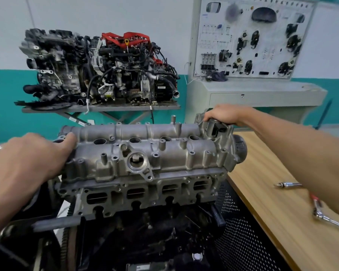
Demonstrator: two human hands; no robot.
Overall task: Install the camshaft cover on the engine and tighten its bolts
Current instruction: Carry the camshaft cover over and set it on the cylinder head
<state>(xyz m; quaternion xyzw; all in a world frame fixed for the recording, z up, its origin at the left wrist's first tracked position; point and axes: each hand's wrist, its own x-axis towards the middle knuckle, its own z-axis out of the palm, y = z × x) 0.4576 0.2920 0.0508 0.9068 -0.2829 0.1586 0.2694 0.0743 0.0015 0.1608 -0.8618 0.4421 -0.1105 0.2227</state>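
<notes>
**A:** Where is the cover?

**B:** The grey metal cover lies lengthwise on top of the engine, with its row of four round holes facing up. The engine stands just left of the wooden table.

**A:** What has hold of it?

**B:** Both hands. The left hand grips the left end: the thumb lies over the top, and the other fingers wrap round the end, mostly hidden. The right hand reaches across from the table side. Its fingers curl down over the far top corner of the right end, next to a black part there.

**A:** Are the bolts in?

**B:** I cannot tell. The holes along the edge are too small and dark to read.

**A:** And on the table?

**B:** A ratchet with red on its handle lies near the edge, partly behind the right forearm. A short metal bar lies farther back, apart from it.

**A:** Behind the engine?

**B:** A second engine with red parts sits on a grey shelf against the wall. To its right stands a white board with car parts fixed to it.
</notes>
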